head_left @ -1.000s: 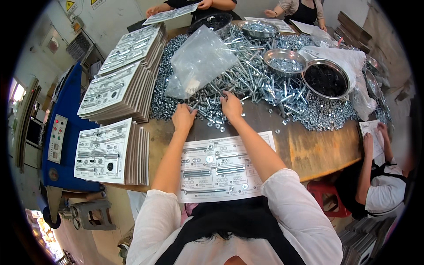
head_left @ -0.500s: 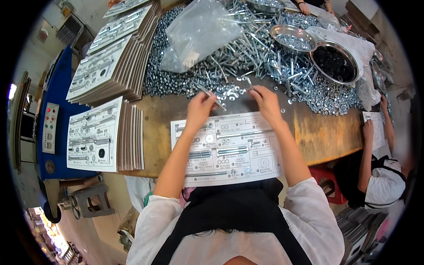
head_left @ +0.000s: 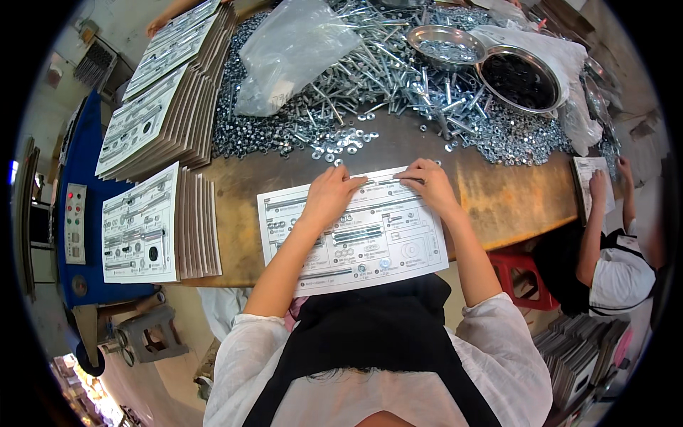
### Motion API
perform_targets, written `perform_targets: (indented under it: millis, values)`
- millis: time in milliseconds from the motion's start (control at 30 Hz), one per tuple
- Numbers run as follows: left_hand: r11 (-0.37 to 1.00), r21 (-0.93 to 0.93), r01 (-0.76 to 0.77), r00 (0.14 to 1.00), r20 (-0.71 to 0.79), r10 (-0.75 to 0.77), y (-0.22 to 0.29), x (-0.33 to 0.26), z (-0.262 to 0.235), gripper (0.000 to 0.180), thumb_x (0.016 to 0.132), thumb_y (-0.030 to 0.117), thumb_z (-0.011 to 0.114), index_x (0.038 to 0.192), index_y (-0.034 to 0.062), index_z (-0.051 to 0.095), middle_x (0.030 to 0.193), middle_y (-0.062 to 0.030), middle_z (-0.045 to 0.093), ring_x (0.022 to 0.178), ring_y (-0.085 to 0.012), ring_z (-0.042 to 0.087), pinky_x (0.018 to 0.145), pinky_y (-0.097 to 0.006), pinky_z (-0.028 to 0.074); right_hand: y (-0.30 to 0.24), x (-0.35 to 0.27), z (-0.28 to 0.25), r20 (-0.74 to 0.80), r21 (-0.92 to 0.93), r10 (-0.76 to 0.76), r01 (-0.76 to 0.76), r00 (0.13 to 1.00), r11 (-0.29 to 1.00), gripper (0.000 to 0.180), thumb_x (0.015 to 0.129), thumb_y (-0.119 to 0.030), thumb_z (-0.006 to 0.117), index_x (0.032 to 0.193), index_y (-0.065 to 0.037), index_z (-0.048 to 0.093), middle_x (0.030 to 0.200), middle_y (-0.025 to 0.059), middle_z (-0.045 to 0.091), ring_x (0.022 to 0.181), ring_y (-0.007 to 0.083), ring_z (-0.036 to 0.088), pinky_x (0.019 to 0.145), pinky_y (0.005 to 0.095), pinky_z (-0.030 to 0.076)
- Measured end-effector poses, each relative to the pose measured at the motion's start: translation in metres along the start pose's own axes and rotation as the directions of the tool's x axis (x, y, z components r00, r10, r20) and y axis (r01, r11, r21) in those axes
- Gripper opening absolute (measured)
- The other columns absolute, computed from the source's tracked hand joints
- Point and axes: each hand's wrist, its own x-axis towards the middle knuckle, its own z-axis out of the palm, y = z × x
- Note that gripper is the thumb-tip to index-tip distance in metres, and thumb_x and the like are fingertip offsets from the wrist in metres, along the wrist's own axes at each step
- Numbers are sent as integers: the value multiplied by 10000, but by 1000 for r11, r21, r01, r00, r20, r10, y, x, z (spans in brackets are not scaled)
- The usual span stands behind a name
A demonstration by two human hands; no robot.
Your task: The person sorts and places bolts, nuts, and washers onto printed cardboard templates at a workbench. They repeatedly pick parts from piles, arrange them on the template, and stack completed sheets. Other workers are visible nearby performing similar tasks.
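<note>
A white printed card (head_left: 331, 288) lies at the table's near edge, with long bolts, nuts and washers on its pictures. Close to its top edge, a thin metal bolt (head_left: 384, 184) runs between my hands. My left hand (head_left: 331, 193) is bent over the card, its fingertips closed at the bolt's left end. At the other end my right hand (head_left: 430, 185) pinches it, fingers curled down. Left of my left hand another long bolt (head_left: 286, 204) rests along the card. Mid-card there are several parallel bolts (head_left: 357, 235); a blue-tinted washer (head_left: 385, 263) sits lower right.
Beyond the card spread loose washers (head_left: 346, 141) and a heap of bolts (head_left: 370, 67), partly under a clear plastic bag (head_left: 292, 53). Steel bowls hold washers (head_left: 448, 50) and black parts (head_left: 523, 80). Stacked cards (head_left: 142, 228) stand left. A co-worker (head_left: 612, 274) sits right.
Both hands have come back from the hardware pile down onto the card, bringing the bolts they held. One long bolt now lies at the card's upper left. The view has shifted slightly.
</note>
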Motion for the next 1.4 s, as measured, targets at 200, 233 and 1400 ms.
perform_targets:
  millis: [200, 233, 1400]
  values:
    - [1000, 1, -29, 1000, 4, 29, -1, 1, -2, 257, 868, 164, 676, 1097, 245, 760, 875, -22, 548, 864, -204, 576, 763, -351, 493, 6, 5, 5, 32, 57, 11, -13, 999, 998, 188, 820, -114, 737, 997, -148, 790, 882, 33, 636, 884, 221, 593, 820, 360, 480]
    - [1000, -9, -22, 1000, 15, 22, -1, 0, -2, 247, 877, 177, 661, 1090, 247, 762, 882, -25, 550, 876, -208, 575, 772, -354, 487, 8, 5, 6, 33, 61, 14, -16, 999, 998, 191, 817, -115, 739, 997, -149, 790, 881, 32, 637, 884, 221, 594, 819, 359, 480]
    - [531, -828, 180, 973, 69, -221, 79, 16, -47, 277, 1003, 219, 574, 1198, 35, 643, 1042, -49, 622, 880, -165, 630, 789, -307, 516, -95, -2, -46, -456, 437, 407, -199, 791, 877, 221, 831, -49, 763, 1049, -39, 728, 908, 45, 725, 773, 114, 641, 674, 258, 502]
